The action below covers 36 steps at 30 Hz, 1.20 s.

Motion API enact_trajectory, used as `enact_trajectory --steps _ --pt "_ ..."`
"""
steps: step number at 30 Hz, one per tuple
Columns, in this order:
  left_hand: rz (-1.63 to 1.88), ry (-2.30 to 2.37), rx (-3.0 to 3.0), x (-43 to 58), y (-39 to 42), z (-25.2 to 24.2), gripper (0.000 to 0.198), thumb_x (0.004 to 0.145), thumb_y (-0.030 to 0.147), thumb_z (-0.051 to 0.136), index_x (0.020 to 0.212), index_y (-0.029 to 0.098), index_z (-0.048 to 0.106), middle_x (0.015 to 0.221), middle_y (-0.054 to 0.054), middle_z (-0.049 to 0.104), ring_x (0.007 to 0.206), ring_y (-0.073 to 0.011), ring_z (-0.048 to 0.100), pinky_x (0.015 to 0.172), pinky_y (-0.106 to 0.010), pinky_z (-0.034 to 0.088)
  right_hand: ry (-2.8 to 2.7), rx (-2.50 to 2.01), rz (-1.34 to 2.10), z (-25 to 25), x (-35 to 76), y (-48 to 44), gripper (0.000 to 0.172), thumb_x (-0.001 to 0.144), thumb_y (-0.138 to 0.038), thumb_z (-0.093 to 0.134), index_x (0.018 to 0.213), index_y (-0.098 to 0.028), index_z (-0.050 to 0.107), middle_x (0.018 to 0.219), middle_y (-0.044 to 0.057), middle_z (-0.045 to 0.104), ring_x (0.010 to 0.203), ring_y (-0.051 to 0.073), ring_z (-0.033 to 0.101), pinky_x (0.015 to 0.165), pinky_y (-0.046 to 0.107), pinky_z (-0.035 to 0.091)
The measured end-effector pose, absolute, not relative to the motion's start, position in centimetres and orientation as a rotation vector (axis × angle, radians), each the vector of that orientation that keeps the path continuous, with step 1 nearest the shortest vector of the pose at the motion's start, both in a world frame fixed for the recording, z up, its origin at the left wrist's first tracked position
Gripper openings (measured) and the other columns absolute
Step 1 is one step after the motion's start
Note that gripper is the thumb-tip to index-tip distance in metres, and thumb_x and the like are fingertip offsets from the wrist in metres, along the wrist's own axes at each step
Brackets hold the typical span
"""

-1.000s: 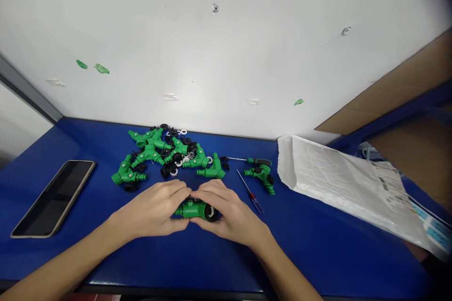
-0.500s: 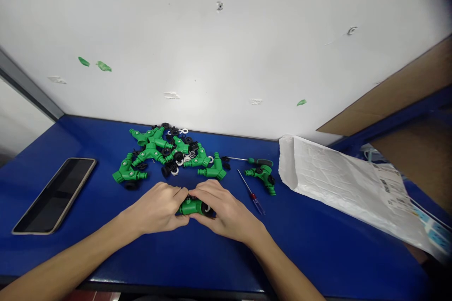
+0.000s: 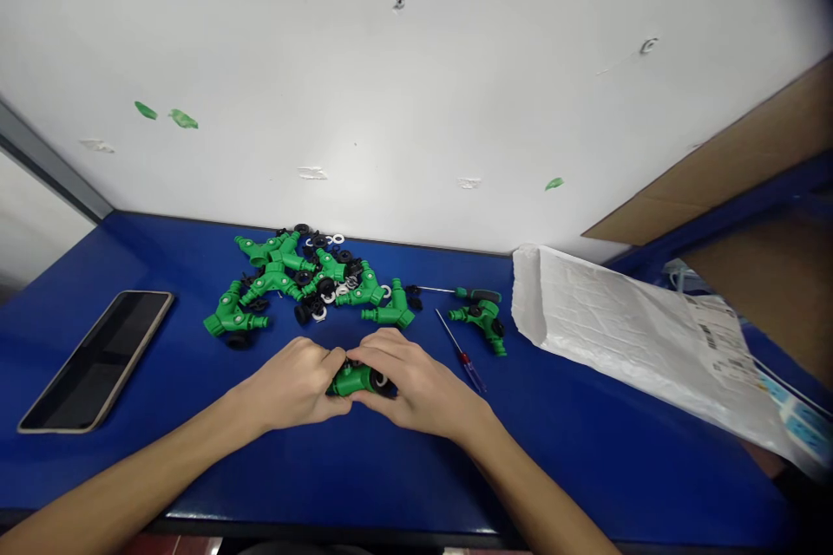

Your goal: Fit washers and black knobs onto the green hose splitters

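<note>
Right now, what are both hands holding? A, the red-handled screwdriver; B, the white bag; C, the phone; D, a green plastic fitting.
D: the left hand and right hand close around a green plastic hose fitting between them.

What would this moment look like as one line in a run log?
left hand: holding green hose fitting | right hand: holding same fitting | nearby: screwdriver, fitting pile

Counted roughly 9 green plastic hose splitters (image 3: pixel 270 282): 7 in a heap, 1 off alone, 1 squeezed between 1 left hand (image 3: pixel 292 386) and 1 right hand (image 3: pixel 416 386). Plus 2 screwdrivers (image 3: pixel 478 295), 1 phone (image 3: pixel 97 360), 1 white mailer bag (image 3: pixel 625 334). Small washers (image 3: pixel 329 297) way too jumbled to count, lol.
</note>
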<state>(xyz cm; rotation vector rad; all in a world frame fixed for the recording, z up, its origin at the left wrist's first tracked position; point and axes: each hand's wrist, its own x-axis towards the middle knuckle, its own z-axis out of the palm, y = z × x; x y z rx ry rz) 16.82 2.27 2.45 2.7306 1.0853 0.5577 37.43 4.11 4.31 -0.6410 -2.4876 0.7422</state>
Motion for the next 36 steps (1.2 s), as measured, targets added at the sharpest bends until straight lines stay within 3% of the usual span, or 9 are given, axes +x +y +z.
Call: enact_trajectory --steps 4,9,13,21,26,32,36 --pt "0.626 1.200 2.500 16.7 2.4 3.3 0.005 0.068 0.019 0.058 0.070 0.019 0.053 0.052 0.004 0.053 0.043 -0.0128 0.050 0.043 -0.024 0.033 -2.240 -0.666 0.840 3.7 37.3 4.5 0.036 0.080 -0.030 0.074 0.112 -0.018 0.063 0.096 0.008 0.071 0.091 0.021 0.066 0.083 0.035 0.053" --pt "0.641 1.289 2.380 16.5 2.6 3.3 0.013 0.072 0.022 0.063 0.083 0.019 0.056 0.066 0.001 0.062 0.055 -0.0138 0.058 0.049 -0.023 0.039 -2.157 -0.626 0.751 2.6 37.0 4.4 0.036 0.083 -0.029 0.071 0.115 -0.019 0.060 0.101 0.010 0.069 0.097 0.022 0.064 0.088 0.038 0.051" --pt "0.581 1.323 2.574 16.5 2.7 2.9 0.013 0.075 0.028 0.061 0.072 0.019 0.052 0.061 -0.001 0.062 0.052 -0.0160 0.059 0.046 -0.024 0.035 -2.198 -0.590 0.707 2.4 36.8 4.1 0.036 0.086 -0.027 0.067 0.119 -0.018 0.056 0.104 0.011 0.067 0.100 0.022 0.062 0.090 0.038 0.051" --pt "0.213 1.391 2.805 16.3 2.5 3.2 0.043 0.084 0.058 0.050 0.079 0.016 0.056 0.059 -0.007 0.067 0.051 -0.0242 0.065 0.043 -0.025 0.031 -2.443 -0.630 0.648 3.3 37.0 4.1 0.039 0.089 -0.032 0.063 0.123 -0.017 0.051 0.111 0.013 0.063 0.108 0.025 0.058 0.094 0.042 0.051" --pt "0.069 1.394 2.812 16.5 2.9 4.1 0.027 0.081 0.041 0.056 0.074 0.015 0.057 0.057 -0.007 0.066 0.051 -0.0252 0.066 0.045 -0.027 0.036 -2.596 -0.676 0.457 4.4 36.8 3.8 0.032 0.093 -0.023 0.053 0.124 -0.013 0.048 0.117 0.016 0.059 0.117 0.027 0.052 0.099 0.045 0.048" --pt "-0.089 1.348 2.862 17.0 3.2 4.9 0.023 0.079 0.035 0.056 0.074 0.013 0.060 0.058 -0.010 0.066 0.052 -0.0306 0.066 0.046 -0.032 0.043 -2.862 -0.657 0.076 5.5 36.1 4.0 0.020 0.093 -0.021 0.049 0.105 -0.007 0.056 0.095 0.013 0.061 0.094 0.027 0.058 0.082 0.041 0.052" --pt "-0.145 1.274 2.901 17.2 3.1 4.9 0.021 0.080 0.032 0.055 0.073 0.013 0.061 0.059 -0.011 0.066 0.051 -0.0304 0.066 0.045 -0.033 0.043 -2.943 -0.533 -0.126 5.6 35.9 4.5 0.022 0.090 -0.026 0.053 0.097 -0.006 0.060 0.085 0.011 0.061 0.080 0.025 0.058 0.073 0.037 0.050"
